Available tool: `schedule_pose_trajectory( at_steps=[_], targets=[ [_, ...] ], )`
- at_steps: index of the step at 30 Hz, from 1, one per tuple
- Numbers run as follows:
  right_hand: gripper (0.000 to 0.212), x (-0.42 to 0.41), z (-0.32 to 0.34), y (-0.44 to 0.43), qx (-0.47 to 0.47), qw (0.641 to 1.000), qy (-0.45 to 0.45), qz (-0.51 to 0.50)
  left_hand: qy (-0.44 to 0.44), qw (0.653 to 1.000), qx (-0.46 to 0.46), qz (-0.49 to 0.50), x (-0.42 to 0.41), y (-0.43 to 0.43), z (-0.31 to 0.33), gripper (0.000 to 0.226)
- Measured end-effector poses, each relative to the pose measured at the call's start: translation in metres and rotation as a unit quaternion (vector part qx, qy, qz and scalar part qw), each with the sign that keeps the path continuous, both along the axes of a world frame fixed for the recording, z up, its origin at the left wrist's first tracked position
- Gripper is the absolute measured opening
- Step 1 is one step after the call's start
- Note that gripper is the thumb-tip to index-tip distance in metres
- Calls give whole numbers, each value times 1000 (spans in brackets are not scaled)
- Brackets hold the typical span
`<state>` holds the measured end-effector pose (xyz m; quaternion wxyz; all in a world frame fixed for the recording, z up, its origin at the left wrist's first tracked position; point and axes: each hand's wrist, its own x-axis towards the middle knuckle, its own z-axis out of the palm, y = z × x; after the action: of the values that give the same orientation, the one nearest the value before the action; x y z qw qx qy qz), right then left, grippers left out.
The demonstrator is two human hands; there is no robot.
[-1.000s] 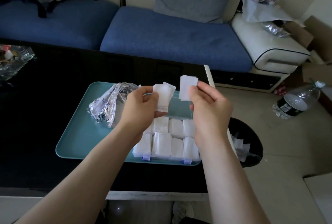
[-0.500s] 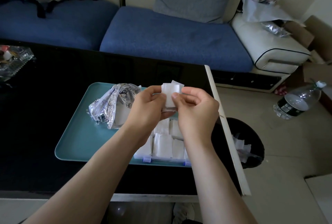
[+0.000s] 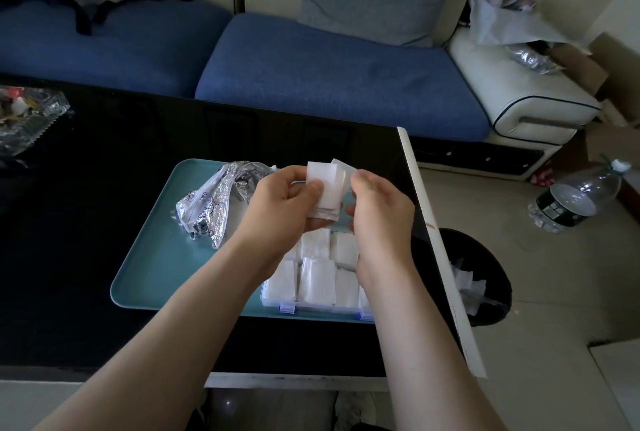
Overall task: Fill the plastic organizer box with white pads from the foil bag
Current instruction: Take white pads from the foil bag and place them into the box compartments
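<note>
Up close, the left hand (image 3: 284,198) curls its fingers round a small stack of white pads (image 3: 327,188), thumb pressed across the front one. The right hand (image 3: 377,212) pinches the stack's right edge, fingertips over the top and thumb low; how many pads it grips is hard to make out. The stack stands upright, long axis vertical, flat face toward the camera, held above the organizer box (image 3: 322,307). Both wrists hide much of that box: only its near wall with two blue latches and rows of packed pads show. It sits at the near right of a teal tray (image 3: 156,257) on the dark tabletop (image 3: 86,223). The foil bag (image 3: 214,202) lies crumpled on the tray's far left, long axis slanting away to the right, its mouth hidden behind the left hand.
</note>
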<state>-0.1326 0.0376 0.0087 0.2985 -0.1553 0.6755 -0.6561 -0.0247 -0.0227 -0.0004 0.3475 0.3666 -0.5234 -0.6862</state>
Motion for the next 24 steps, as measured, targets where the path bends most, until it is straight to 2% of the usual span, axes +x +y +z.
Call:
schedule_pose_trajectory(
  at_steps=[1, 4, 7, 10, 15, 18, 21, 22, 24],
  targets=[
    [10, 0, 2, 1, -2, 1000, -8, 11, -1, 1000, 1, -8, 1, 0, 1, 19],
    [14, -2, 3, 2, -21, 999, 2, 26, -5, 1000, 6, -11, 3, 0, 1, 17],
    [7, -5, 6, 1, -64, 998, -6, -17, -15, 999, 28, 22, 3, -4, -1, 15],
    [9, -10, 5, 2, -94, 994, 36, -37, -31, 997, 51, 46, 5, -7, -3, 14],
    [9, -6, 0, 5, -42, 986, 148, 65, -27, 997, 66, -4, 5, -6, -1, 27],
    [14, -3, -6, 5, -19, 984, 156, 81, -20, 996, 75, -40, 4, -4, 2, 37],
    [31, -6, -6, 5, 14, 971, 222, 88, -36, 997, 53, -40, 4, -5, -2, 27],
    [37, -7, -6, 5, 29, 969, 228, 96, -38, 997, 54, -28, 5, -6, -3, 25],
    [43, -7, -5, 5, 51, 974, 184, 121, -33, 997, 66, -10, 6, -8, -3, 24]
  ],
)
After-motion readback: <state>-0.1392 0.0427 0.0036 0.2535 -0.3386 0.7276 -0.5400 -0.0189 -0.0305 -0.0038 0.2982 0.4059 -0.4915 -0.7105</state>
